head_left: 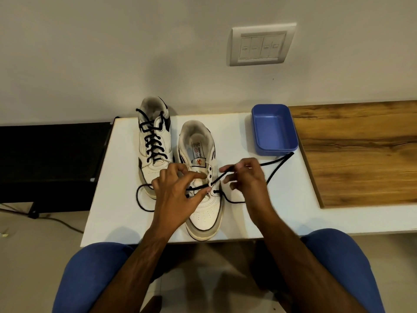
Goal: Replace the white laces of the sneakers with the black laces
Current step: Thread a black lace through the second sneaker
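White surface (pixel 282 199) against a pale wall carries two sneakers: the far one (pixel 154 136) at eleven o'clock wears black laces already. On the near sneaker (pixel 204 199), the left hand (pixel 176 190) steadies the eyelets, fingers loosely spread, while the right hand (pixel 246 179) pinches the black lace (pixel 275 171) at three o'clock. That cord looks light and limp; its stiff tip seems the best hold.

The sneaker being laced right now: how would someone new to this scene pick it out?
On the white table against the wall stand two white sneakers side by side. Take the nearer sneaker, under both hands. Unlike the far sneaker, already fully laced in black, it has only its lowest eyelets threaded, and its black lace trails loose towards the blue tray.
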A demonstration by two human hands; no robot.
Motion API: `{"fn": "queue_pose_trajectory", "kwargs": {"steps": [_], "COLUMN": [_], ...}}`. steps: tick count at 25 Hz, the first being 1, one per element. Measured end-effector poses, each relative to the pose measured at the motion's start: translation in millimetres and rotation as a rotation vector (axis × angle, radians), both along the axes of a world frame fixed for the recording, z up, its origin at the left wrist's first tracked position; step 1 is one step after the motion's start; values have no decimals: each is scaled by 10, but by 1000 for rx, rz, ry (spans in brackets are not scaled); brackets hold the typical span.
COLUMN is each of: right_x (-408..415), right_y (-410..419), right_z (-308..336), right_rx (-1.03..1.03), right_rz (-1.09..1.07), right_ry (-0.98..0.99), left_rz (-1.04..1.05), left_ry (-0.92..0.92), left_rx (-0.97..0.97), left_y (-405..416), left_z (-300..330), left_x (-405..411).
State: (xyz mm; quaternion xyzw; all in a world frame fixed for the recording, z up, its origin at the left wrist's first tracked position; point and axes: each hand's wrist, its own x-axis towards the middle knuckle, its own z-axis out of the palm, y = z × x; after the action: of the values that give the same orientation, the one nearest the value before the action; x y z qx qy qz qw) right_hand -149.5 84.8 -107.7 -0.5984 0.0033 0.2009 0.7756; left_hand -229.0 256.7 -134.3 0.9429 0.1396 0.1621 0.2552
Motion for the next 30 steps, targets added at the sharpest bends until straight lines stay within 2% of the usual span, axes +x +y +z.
{"fn": "queue_pose_trajectory", "kwargs": {"steps": [2,3,4,5,7,8,11,16,18,19,20,22,23,24,25,26,28,30], "right_x": [160,229,280,296,239,198,113,85,117,144,178,254,272,286,293,280,213,172], "right_y": [-153,-222,-269,-281,-221,-160,-20,18,7,-9,-40,-136,-184,-208,-213,-205,-124,-31], "right_z": [140,180,189,178,101,64,-30,-86,-39,11,86,247,286,291,273,246,164,78], "right_rx": [265,304,220,26,-385,-510,-719,-848,-749,-605,-392,129,279,271,111,-132,-527,-734], "right_rz": [-169,-228,-241,-191,56,195,423,462,450,391,289,35,-59,-108,-97,-18,255,470], "right_ry": [106,122,81,-18,-295,-411,-602,-742,-773,-724,-589,-194,-54,7,-21,-119,-372,-516], "left_rz": [-24,-35,-44,-51,-38,-16,17,-41,-42,-44,-48,-59,-62,-62,-64,-68,-77,-82], "left_ry": [-8,-8,-8,-16,-74,-113,-148,-51,-54,-59,-60,-55,-55,-55,-55,-54,-51,-42], "left_rx": [13,4,-22,-61,-161,-210,-316,-280,-286,-300,-317,-347,-356,-364,-373,-381,-390,-399], "left_y": [28,32,32,28,27,44,133,186,201,210,218,231,237,245,257,263,265,270], "left_z": [7,18,31,48,83,91,88,113,109,109,115,139,151,160,165,165,163,162], "left_x": [-14,-20,-18,-12,24,48,108,136,144,146,146,147,147,145,141,140,141,151]}}
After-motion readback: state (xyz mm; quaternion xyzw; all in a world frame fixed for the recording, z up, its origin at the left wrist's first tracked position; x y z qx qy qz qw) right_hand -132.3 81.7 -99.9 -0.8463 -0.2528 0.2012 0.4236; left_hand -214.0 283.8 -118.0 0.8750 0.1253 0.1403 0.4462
